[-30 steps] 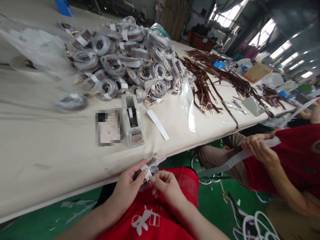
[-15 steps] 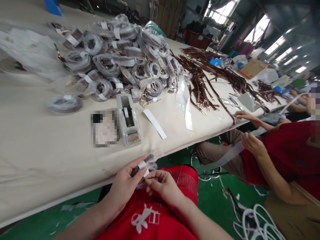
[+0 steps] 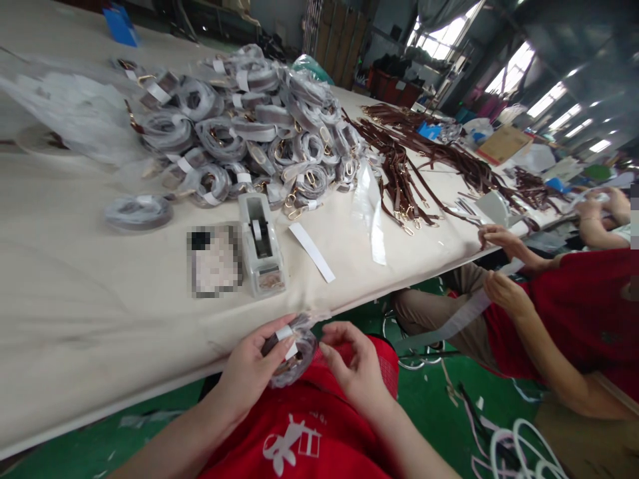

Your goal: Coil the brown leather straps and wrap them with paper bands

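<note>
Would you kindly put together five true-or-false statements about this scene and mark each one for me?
1. The left hand holds a plastic-wrapped strap coil. True.
2. The right hand grips the tape dispenser. False: it is beside the held coil, fingers parted, and the dispenser stands on the table.
3. A white strip lies to the right of the tape dispenser. True.
4. The pile of wrapped coils is to the right of the unwrapped brown straps. False: it is to their left.
5. A white band lies across the held coil. True.
</note>
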`<state>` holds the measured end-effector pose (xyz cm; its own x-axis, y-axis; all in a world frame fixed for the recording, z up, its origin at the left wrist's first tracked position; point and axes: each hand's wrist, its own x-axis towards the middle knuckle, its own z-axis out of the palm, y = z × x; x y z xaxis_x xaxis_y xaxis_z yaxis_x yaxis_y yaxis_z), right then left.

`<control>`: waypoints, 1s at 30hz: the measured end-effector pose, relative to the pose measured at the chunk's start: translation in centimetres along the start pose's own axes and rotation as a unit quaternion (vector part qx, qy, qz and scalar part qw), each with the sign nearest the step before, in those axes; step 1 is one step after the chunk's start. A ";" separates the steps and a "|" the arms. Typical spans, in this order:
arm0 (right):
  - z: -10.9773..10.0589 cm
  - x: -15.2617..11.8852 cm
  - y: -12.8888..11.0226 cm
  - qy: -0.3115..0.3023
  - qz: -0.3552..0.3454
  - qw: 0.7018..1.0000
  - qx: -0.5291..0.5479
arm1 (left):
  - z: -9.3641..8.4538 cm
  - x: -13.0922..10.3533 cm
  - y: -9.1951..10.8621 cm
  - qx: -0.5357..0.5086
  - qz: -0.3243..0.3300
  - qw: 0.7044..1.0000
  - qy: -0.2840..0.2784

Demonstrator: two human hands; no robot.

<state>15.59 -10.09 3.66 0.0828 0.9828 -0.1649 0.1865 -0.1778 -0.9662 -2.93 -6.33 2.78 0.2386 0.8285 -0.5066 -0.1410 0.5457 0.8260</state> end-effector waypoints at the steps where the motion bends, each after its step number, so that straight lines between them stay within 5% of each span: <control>1: -0.4 0.2 -0.2 0.003 -0.044 0.999 -0.025 | 0.1 -0.1 0.0 -0.008 -0.005 1.000 -0.010; 7: -0.7 1.4 0.1 -0.162 -0.025 0.986 -0.020 | 0.9 -0.6 -1.0 -0.001 0.011 0.999 -0.051; 16: 0.3 0.4 1.4 -0.152 0.039 0.986 -0.060 | 1.0 0.3 -1.6 0.158 0.077 0.981 -0.077; 23: -0.2 -0.1 2.4 -0.175 0.056 0.972 -0.149 | -0.1 1.4 -2.1 0.381 0.165 0.899 -0.138; 30: 0.4 -0.3 2.0 -0.155 0.039 0.955 -0.251 | 0.1 2.0 -1.5 0.536 0.183 0.806 -0.172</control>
<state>15.60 -10.76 1.69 -0.1645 0.9189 -0.3586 0.6435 -0.1756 -0.7451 -2.13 -5.52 0.62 0.6484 0.7242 -0.2350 0.6049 -0.3026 0.7366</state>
